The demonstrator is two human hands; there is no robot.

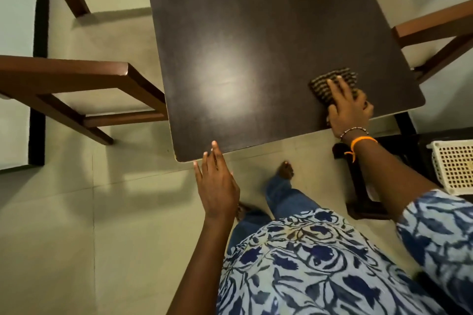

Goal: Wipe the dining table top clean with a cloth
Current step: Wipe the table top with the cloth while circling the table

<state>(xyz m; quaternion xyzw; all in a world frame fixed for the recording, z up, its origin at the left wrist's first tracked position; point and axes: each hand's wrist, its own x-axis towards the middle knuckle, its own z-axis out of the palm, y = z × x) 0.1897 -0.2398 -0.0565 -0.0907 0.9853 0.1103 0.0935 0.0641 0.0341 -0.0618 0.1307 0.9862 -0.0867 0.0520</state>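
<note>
The dark brown dining table top fills the upper middle of the head view, with a pale light glare at its centre. A dark cloth with light stripes lies near the table's near right corner. My right hand presses flat on the cloth with fingers spread, covering its near part. My left hand hovers with straight fingers at the table's near left corner, fingertips at the edge, holding nothing.
A wooden chair stands left of the table, another chair to the right, a third at the far left. A white perforated basket sits on a dark stand at the right. My feet are on the pale tiled floor.
</note>
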